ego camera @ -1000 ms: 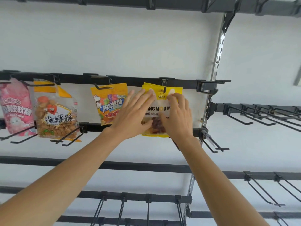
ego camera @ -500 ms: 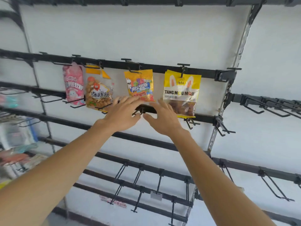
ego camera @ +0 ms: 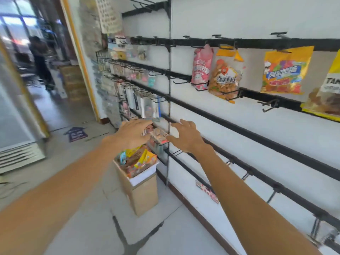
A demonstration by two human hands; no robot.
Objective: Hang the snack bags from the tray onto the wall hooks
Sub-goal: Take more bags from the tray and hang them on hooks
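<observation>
Cardboard box (ego camera: 145, 196); purple floor sticker (ego camera: 75, 134); perhaps a fridge (ego camera: 18, 126) far left

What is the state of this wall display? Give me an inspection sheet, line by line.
Surface: white wall with black rails and wire hooks, many bare.
Job's things: pink bag, peanut bag, orange candy bag and yellow bag hang along one rail; more snack bags fill the tray on a cardboard box.
Clutter: stacked cartons by the doorway.
Hands: left hand and right hand empty, open.
Cables: nothing seen.
Surroundings: small goods on hooks further left, glass-door cooler, a distant person.
</observation>
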